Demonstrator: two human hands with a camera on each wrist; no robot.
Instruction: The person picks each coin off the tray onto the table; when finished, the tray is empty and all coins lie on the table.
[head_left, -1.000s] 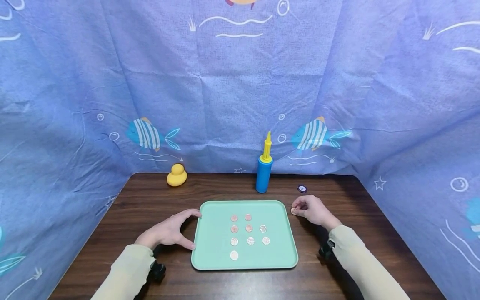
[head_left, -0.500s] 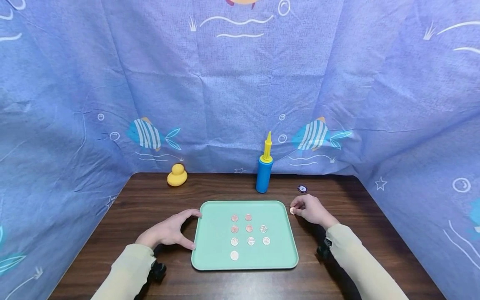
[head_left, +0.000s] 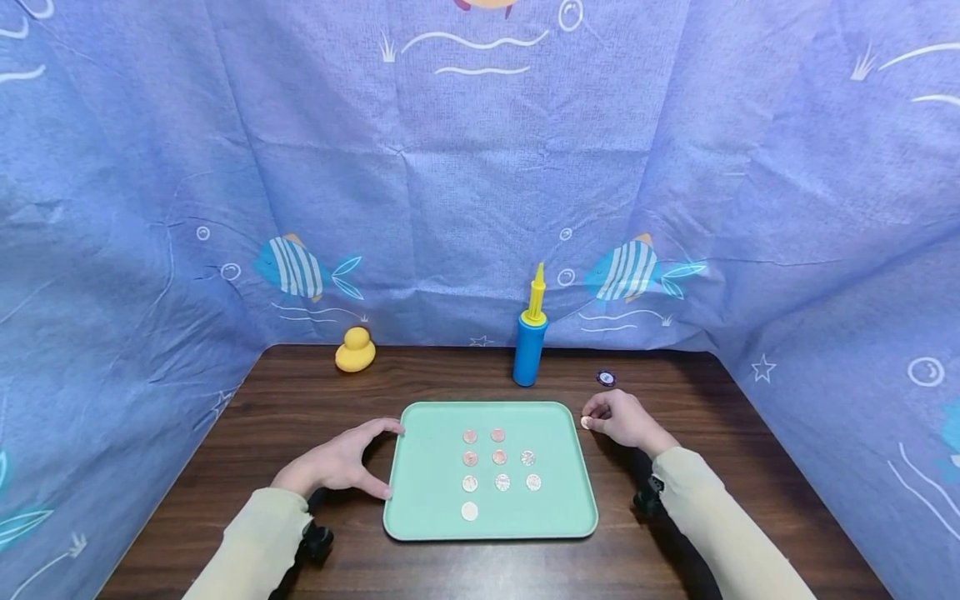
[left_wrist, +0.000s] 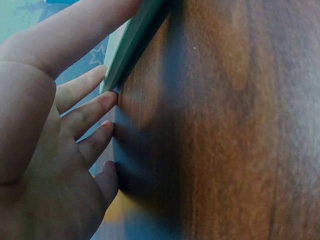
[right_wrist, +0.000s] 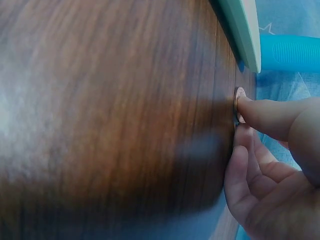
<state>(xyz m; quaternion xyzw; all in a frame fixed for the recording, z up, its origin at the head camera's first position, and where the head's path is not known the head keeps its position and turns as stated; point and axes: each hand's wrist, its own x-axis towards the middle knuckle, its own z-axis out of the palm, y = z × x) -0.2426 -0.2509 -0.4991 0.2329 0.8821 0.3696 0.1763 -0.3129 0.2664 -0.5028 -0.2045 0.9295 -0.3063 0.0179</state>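
Barely anything has shifted: the right hand (head_left: 626,421) still pinches a coin (head_left: 585,422) on the desk (head_left: 300,400) just right of the green tray (head_left: 427,500). Left hand (head_left: 341,461), fingers relaxed, steadies the tray's left edge. Sliding the coin to get a firm grip looks wise.

We sit at a makeshift recording booth: blue fish-print cloth (head_left: 480,167) curtains a brown wooden table (head_left: 300,400) from nine through three o'clock, with a yellow rubber duck (head_left: 355,350) at eleven and a blue hand pump (head_left: 529,337) at twelve.
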